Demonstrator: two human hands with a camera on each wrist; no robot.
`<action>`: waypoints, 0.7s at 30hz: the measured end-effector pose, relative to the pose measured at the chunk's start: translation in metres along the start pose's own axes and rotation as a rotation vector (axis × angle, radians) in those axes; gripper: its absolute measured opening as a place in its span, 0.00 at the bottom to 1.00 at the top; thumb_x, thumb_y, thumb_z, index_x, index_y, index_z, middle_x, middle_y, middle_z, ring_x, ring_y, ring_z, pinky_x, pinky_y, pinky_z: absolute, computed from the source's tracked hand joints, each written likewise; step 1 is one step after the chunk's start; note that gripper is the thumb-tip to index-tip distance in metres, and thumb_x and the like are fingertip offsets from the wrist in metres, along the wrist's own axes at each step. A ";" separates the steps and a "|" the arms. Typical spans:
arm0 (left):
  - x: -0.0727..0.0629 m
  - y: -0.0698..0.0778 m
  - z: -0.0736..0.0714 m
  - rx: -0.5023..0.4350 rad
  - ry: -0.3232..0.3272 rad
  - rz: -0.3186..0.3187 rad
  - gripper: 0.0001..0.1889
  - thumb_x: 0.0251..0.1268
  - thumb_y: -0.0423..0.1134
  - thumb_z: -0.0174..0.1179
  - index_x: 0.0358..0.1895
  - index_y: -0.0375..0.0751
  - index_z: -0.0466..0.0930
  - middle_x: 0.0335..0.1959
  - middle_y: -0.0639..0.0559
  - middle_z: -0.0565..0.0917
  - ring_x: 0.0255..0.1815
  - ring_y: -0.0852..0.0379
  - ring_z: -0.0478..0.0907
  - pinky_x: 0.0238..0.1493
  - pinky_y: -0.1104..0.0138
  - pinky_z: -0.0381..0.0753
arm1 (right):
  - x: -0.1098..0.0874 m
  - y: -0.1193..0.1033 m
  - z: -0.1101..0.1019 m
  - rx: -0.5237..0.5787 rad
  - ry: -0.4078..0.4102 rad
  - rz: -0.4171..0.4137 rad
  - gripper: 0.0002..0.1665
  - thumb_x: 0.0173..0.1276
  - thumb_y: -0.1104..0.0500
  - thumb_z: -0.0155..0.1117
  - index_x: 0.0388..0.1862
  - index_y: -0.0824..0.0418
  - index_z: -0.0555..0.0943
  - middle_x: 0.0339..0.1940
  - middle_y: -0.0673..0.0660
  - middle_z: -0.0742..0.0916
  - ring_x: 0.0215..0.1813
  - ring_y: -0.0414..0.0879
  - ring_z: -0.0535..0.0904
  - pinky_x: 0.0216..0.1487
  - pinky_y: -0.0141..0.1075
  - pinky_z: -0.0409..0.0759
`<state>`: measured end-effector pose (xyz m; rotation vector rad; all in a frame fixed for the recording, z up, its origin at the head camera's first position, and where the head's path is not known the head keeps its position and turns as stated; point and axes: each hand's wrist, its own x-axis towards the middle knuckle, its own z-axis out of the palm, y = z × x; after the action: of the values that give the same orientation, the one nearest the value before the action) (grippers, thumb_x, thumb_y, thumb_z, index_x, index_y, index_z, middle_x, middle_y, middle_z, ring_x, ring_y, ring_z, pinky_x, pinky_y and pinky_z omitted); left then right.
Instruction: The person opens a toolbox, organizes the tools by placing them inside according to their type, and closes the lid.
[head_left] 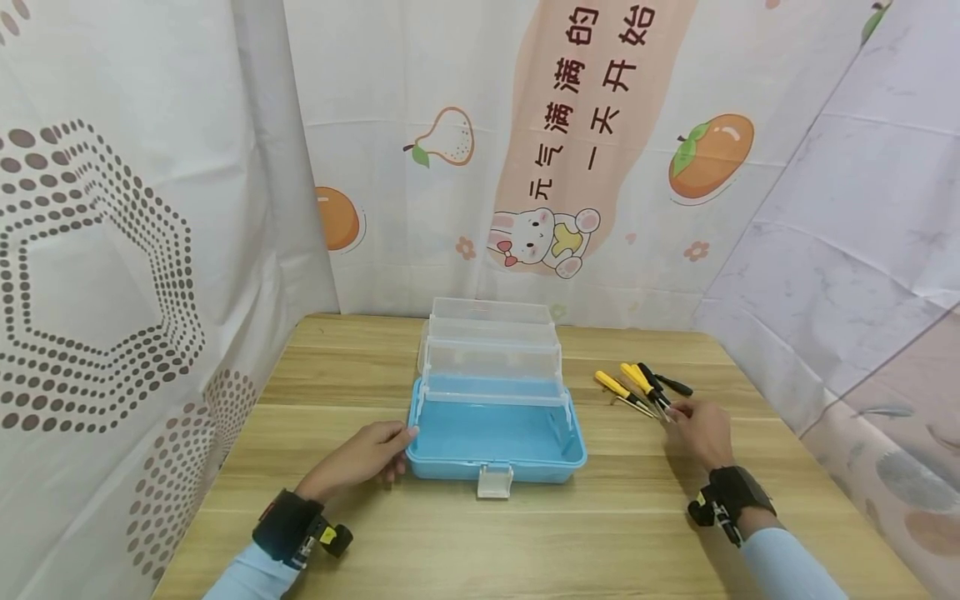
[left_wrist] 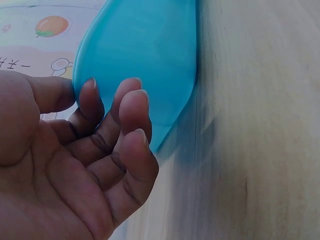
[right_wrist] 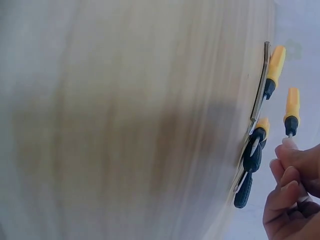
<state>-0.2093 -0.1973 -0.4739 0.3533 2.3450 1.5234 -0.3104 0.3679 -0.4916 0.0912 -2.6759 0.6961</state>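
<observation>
A: What's hidden on the blue box (head_left: pixel 450 468)?
B: Far wall, mostly behind its clear trays (head_left: pixel 491 362). Left-wrist view crops the box at the top edge.
A: Tools right of the box?
B: Tool pile (head_left: pixel 636 379) overlaps; tips too small to tell, count unsure. Screwdriver (right_wrist: pixel 292 102) in the right hand (right_wrist: pixel 292 195): shaft partly covered by fingers, tip unclear.
A: Left hand (head_left: pixel 363 454), at the box's left end?
B: Palm cropped in left-wrist view. Sleeves (head_left: pixel 255 575) either side of the box: cut by head view's bottom edge.
</observation>
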 end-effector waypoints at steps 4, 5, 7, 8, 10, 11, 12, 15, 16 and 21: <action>0.000 0.000 0.000 -0.001 0.004 -0.006 0.22 0.83 0.55 0.48 0.38 0.39 0.76 0.28 0.48 0.82 0.26 0.54 0.78 0.28 0.64 0.78 | -0.001 -0.002 0.000 -0.002 0.005 -0.010 0.07 0.68 0.66 0.71 0.37 0.72 0.87 0.27 0.62 0.88 0.28 0.50 0.81 0.29 0.39 0.73; -0.001 0.000 0.000 -0.003 0.004 -0.006 0.22 0.83 0.56 0.48 0.38 0.39 0.76 0.28 0.48 0.82 0.26 0.54 0.78 0.28 0.64 0.78 | -0.001 -0.003 0.000 -0.002 0.007 -0.012 0.07 0.68 0.66 0.71 0.37 0.72 0.87 0.27 0.62 0.88 0.27 0.50 0.80 0.29 0.38 0.72; -0.001 0.001 0.000 -0.008 0.005 -0.006 0.23 0.83 0.56 0.48 0.38 0.39 0.76 0.29 0.48 0.82 0.26 0.54 0.78 0.28 0.64 0.78 | -0.001 -0.005 0.000 -0.005 0.013 -0.015 0.06 0.68 0.66 0.71 0.37 0.72 0.87 0.27 0.61 0.88 0.26 0.48 0.79 0.29 0.37 0.71; -0.002 0.001 0.000 -0.011 0.004 -0.005 0.23 0.83 0.56 0.48 0.38 0.39 0.76 0.29 0.48 0.82 0.26 0.54 0.78 0.28 0.63 0.78 | -0.001 -0.006 0.000 -0.005 0.015 -0.017 0.07 0.68 0.66 0.71 0.37 0.72 0.87 0.26 0.61 0.88 0.26 0.48 0.78 0.28 0.37 0.71; -0.003 0.001 0.001 -0.014 0.004 -0.003 0.23 0.83 0.56 0.48 0.38 0.39 0.76 0.29 0.48 0.82 0.26 0.53 0.78 0.28 0.63 0.78 | 0.000 -0.007 0.000 -0.011 0.022 -0.019 0.06 0.68 0.66 0.71 0.37 0.71 0.88 0.26 0.60 0.88 0.26 0.47 0.77 0.28 0.37 0.70; -0.003 0.002 0.001 -0.014 0.003 -0.001 0.23 0.83 0.56 0.48 0.38 0.39 0.76 0.29 0.48 0.82 0.26 0.53 0.78 0.28 0.63 0.78 | -0.001 -0.008 -0.001 -0.014 0.025 -0.020 0.06 0.68 0.66 0.70 0.37 0.71 0.88 0.26 0.60 0.88 0.26 0.46 0.77 0.28 0.37 0.70; -0.003 0.002 0.001 -0.014 0.002 -0.001 0.23 0.83 0.56 0.48 0.38 0.39 0.76 0.29 0.48 0.82 0.27 0.53 0.78 0.28 0.63 0.78 | -0.001 -0.009 -0.001 -0.014 0.025 -0.020 0.06 0.69 0.66 0.70 0.37 0.71 0.88 0.26 0.60 0.88 0.25 0.46 0.77 0.27 0.36 0.70; -0.004 0.002 0.001 -0.011 -0.002 0.003 0.23 0.83 0.56 0.48 0.38 0.39 0.76 0.29 0.47 0.82 0.27 0.53 0.78 0.29 0.63 0.79 | -0.002 -0.012 -0.001 -0.011 0.028 -0.025 0.06 0.69 0.67 0.70 0.37 0.71 0.88 0.26 0.60 0.88 0.26 0.46 0.77 0.26 0.36 0.70; -0.004 0.002 0.001 -0.011 -0.004 0.003 0.23 0.83 0.56 0.48 0.38 0.38 0.76 0.29 0.47 0.82 0.27 0.53 0.79 0.29 0.63 0.79 | -0.002 -0.012 -0.002 -0.006 0.027 -0.025 0.06 0.69 0.67 0.70 0.37 0.71 0.88 0.27 0.61 0.88 0.26 0.47 0.77 0.26 0.35 0.70; -0.003 0.001 0.000 -0.007 -0.009 0.013 0.24 0.83 0.56 0.47 0.38 0.38 0.76 0.29 0.48 0.82 0.27 0.53 0.79 0.29 0.64 0.79 | -0.002 -0.014 -0.002 -0.006 0.029 -0.027 0.06 0.69 0.67 0.70 0.37 0.72 0.87 0.26 0.60 0.87 0.25 0.47 0.75 0.25 0.35 0.68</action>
<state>-0.2062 -0.1977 -0.4729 0.3741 2.3342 1.5328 -0.3056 0.3567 -0.4848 0.1146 -2.6435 0.6761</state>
